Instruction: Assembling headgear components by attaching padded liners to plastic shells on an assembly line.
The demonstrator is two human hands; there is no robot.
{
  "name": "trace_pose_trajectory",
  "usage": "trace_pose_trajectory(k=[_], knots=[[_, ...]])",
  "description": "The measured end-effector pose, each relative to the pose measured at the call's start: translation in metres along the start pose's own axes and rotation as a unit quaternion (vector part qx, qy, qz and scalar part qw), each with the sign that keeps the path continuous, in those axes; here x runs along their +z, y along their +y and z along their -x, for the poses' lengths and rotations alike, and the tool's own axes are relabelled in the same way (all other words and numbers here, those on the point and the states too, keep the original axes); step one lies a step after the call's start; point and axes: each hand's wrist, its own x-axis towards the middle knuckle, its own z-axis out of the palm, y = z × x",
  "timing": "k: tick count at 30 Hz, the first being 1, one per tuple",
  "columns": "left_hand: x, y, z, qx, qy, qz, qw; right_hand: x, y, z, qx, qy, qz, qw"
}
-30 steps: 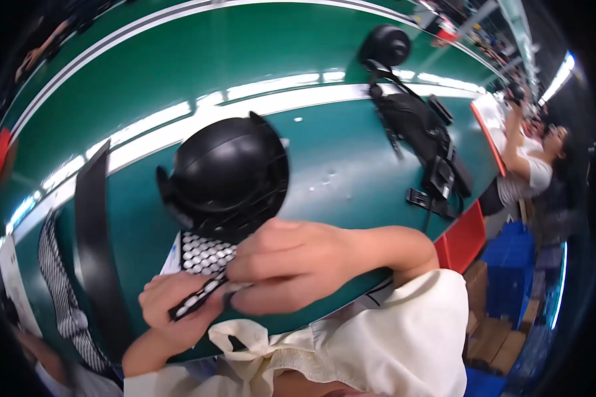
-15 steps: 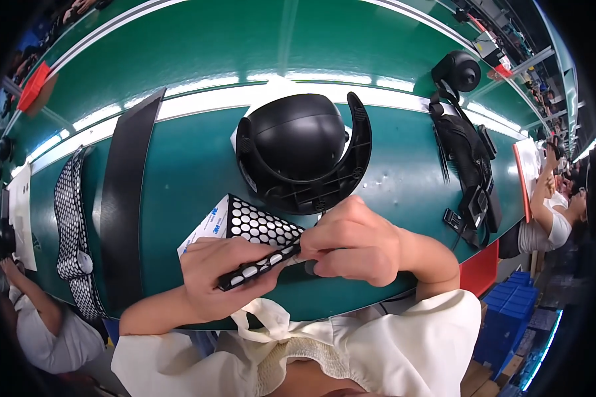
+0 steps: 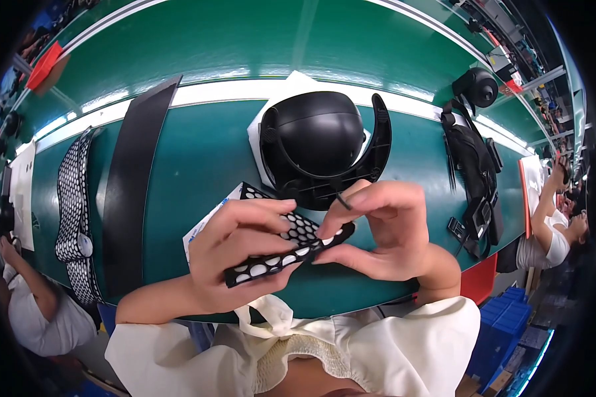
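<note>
My left hand (image 3: 228, 248) is closed around a narrow black strip (image 3: 265, 266) with white dots, which tilts up toward the right. At the strip's right end, the thumb and index finger of my right hand (image 3: 397, 231) pinch its edge. A small dark piece (image 3: 343, 202) shows against my right index finger; I cannot make out what it is. Behind the strip lies a black sheet with white dots (image 3: 300, 228), partly covered by my fingers. White paper with blue print (image 3: 212, 213) shows beside it. Just beyond my hands stands a glossy black rounded shell (image 3: 314, 132) in a curved black frame (image 3: 379, 142).
To the left lie a long black sheet (image 3: 134, 172) and a curled dotted strip (image 3: 73, 198). Black straps with buckles (image 3: 473, 159) lie at the right, near a round black device (image 3: 480, 87). Blue bins (image 3: 503, 324) stand below right. Other people sit on both sides.
My right hand has opened out from a tight grip over the strip to a pinch at its right end. More of the strip now shows. The view has shifted slightly.
</note>
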Motion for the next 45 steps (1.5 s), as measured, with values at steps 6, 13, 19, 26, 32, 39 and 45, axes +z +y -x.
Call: trace_pose_trajectory(k=[6, 13, 19, 26, 32, 39, 45], knots=[[-0.001, -0.002, 0.0, 0.035, -0.034, 0.02, 0.999, 0.007, 0.002, 0.004, -0.026, -0.006, 0.06, 0.998], [-0.001, -0.002, 0.004, 0.012, -0.015, 0.023, 1.0, 0.001, -0.006, 0.001, 0.0, -0.072, 0.083, 0.994], [-0.003, -0.002, 0.005, 0.009, -0.052, 0.016, 0.998, -0.009, -0.021, -0.011, -0.017, -0.088, 0.146, 0.985], [0.0, -0.003, 0.006, -0.018, -0.046, 0.024, 0.998, -0.003, -0.031, -0.01, 0.056, -0.089, 0.189, 0.976], [0.0, -0.01, 0.006, 0.041, -0.078, 0.033, 0.996, -0.002, -0.028, -0.005, 0.138, -0.049, 0.058, 0.987], [-0.002, -0.009, 0.002, -0.064, -0.093, 0.114, 0.987, -0.012, -0.022, -0.012, 0.218, -0.082, -0.072, 0.97], [-0.002, -0.006, -0.002, -0.112, -0.182, 0.116, 0.97, -0.009, -0.011, 0.0, -0.076, -0.055, 0.217, 0.972]])
